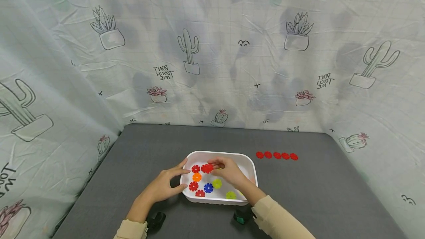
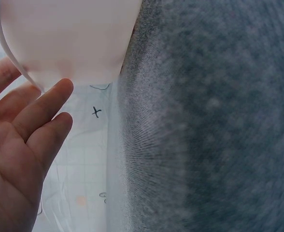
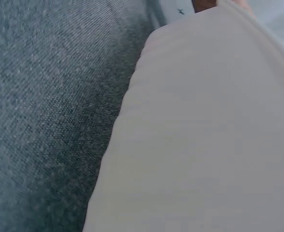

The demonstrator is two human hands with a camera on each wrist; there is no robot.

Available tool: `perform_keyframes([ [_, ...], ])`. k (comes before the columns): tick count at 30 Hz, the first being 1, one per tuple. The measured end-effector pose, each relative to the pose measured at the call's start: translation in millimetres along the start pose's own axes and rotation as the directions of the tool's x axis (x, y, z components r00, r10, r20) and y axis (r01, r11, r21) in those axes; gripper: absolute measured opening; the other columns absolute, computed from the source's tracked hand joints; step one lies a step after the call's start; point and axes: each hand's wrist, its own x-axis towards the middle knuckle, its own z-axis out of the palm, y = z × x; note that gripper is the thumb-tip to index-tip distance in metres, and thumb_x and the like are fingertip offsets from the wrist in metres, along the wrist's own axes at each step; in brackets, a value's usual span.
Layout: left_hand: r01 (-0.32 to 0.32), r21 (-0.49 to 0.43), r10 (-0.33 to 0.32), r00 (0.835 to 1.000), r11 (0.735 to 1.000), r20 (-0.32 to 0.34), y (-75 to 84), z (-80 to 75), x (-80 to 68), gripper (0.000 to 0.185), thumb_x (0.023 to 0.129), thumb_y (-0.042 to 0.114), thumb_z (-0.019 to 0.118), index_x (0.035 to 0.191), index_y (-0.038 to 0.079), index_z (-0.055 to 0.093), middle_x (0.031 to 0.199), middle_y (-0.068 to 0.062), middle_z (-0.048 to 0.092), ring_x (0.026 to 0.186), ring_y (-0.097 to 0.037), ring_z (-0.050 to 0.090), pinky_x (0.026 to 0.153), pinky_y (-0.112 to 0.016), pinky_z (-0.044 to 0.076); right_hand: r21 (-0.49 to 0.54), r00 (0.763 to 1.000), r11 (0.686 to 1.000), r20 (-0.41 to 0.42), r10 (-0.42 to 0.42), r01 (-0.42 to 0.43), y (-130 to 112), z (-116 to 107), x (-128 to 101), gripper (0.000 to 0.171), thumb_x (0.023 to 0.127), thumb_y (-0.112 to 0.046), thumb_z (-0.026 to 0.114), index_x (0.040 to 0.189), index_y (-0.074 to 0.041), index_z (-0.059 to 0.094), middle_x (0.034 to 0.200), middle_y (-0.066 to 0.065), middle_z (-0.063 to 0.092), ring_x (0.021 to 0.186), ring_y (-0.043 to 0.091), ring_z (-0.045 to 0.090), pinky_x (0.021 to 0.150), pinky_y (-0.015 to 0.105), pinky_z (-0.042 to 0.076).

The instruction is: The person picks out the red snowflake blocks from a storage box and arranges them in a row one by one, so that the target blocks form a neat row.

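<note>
A white plastic tray holds red, orange, blue and yellow-green notched plastic discs. My left hand is at its left end, fingers and thumb spread and fairly straight along the rim. In the left wrist view, the fingers of that hand touch the outside of the tray. Inside the tray, my right hand pinches at a red disc between thumb and fingers; the fingertips partly cover it. In the right wrist view, the tray wall hides nearly all of that hand.
A row of several red discs lies on the grey table, right of the tray's far corner. Dark wrist straps show by the left sleeve and the right sleeve. Behind hangs a white cactus-print curtain.
</note>
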Motion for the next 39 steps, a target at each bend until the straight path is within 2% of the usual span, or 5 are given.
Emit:
perform_keyframes([
  [8, -0.007, 0.011, 0.007, 1.000, 1.000, -0.006, 0.4, 0.1, 0.0, 0.045, 0.082, 0.037, 0.059, 0.122, 0.016, 0.056, 0.145, 0.004, 0.031, 0.123, -0.016, 0.044, 0.094, -0.048, 0.041, 0.068, 0.999, 0.997, -0.031, 0.033, -0.030, -16, -16, -22, 0.032, 0.079, -0.004, 0.064, 0.111, -0.004, 0.060, 0.105, 0.012, 0.062, 0.086, 0.017, 0.055, 0.075, 0.025, 0.051],
  [17, -0.043, 0.018, 0.043, 0.999, 0.999, -0.022, 0.0, -0.4, -1.3, 0.045, 0.082, 0.038, 0.059, 0.120, 0.014, 0.057, 0.144, 0.001, 0.032, 0.121, -0.017, 0.046, 0.094, -0.046, 0.041, 0.129, 0.985, 0.990, -0.155, 0.069, -0.049, -7, -44, -30, 0.033, 0.077, -0.008, 0.067, 0.110, -0.008, 0.062, 0.095, 0.009, 0.060, 0.082, 0.019, 0.054, 0.066, 0.031, 0.052],
  [24, -0.025, 0.004, 0.025, 1.000, 1.000, -0.015, 0.6, 0.2, -1.8, 0.046, 0.082, 0.039, 0.059, 0.121, 0.015, 0.057, 0.145, 0.002, 0.031, 0.122, -0.017, 0.044, 0.095, -0.047, 0.040, 0.235, 0.973, 0.972, -0.227, 0.041, 0.014, -1, -72, -38, 0.036, 0.078, -0.001, 0.065, 0.113, 0.002, 0.057, 0.095, 0.008, 0.060, 0.082, 0.015, 0.054, 0.072, 0.021, 0.051],
  [32, -0.027, 0.005, 0.027, 0.999, 1.000, -0.021, -0.5, 1.0, -1.4, 0.046, 0.082, 0.041, 0.058, 0.121, 0.015, 0.057, 0.145, 0.002, 0.031, 0.122, -0.017, 0.045, 0.095, -0.047, 0.041, 0.253, 0.926, 0.967, -0.370, 0.073, 0.025, 20, -111, -44, 0.042, 0.078, -0.005, 0.066, 0.118, 0.001, 0.054, 0.091, -0.003, 0.058, 0.083, 0.010, 0.055, 0.073, 0.018, 0.050],
  [39, -0.032, 0.004, 0.032, 0.999, 0.999, -0.021, -0.9, 0.6, -1.2, 0.046, 0.082, 0.041, 0.059, 0.121, 0.015, 0.057, 0.144, 0.002, 0.032, 0.122, -0.017, 0.044, 0.095, -0.047, 0.040, 0.349, 0.892, 0.936, -0.437, 0.120, 0.045, 45, -136, -46, 0.045, 0.079, 0.000, 0.063, 0.121, 0.007, 0.048, 0.088, -0.006, 0.060, 0.082, 0.006, 0.056, 0.074, 0.020, 0.051],
])
